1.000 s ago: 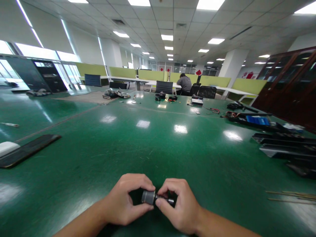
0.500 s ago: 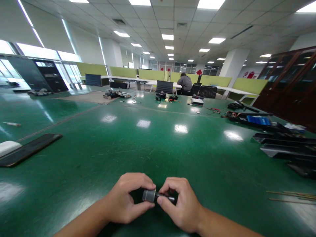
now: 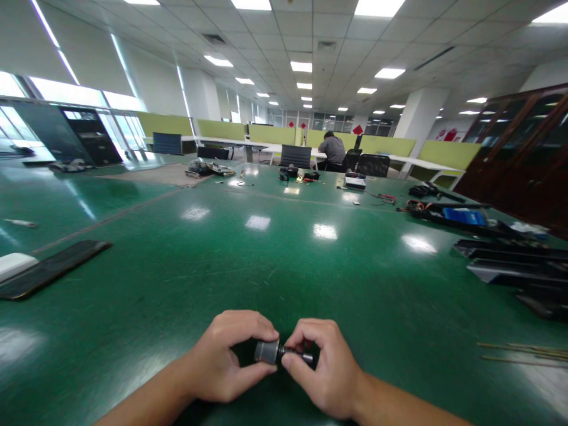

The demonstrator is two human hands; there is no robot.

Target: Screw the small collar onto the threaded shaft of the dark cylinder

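My left hand [image 3: 231,355] pinches a thick dark grey block-shaped piece [image 3: 266,352] between thumb and fingertips, low in the middle of the head view. From the right side of this block juts a thin black bolt-like shaft [image 3: 306,357], with ridges that look like thread near the block. My right hand [image 3: 326,367] grips that shaft between thumb and index finger, which hide part of it. The two pieces are in line, tilted slightly down to the right, just over the green table [image 3: 284,272]. Whether they are joined or one part cannot be made out.
A flat black panel [image 3: 57,266] with a white object [image 3: 15,265] lies at the left. Thin brass-coloured rods [image 3: 523,350] and black metal channels [image 3: 515,269] lie at the right. Farther back are a blue item [image 3: 464,216], tools and cables. A person [image 3: 332,149] sits beyond the table.
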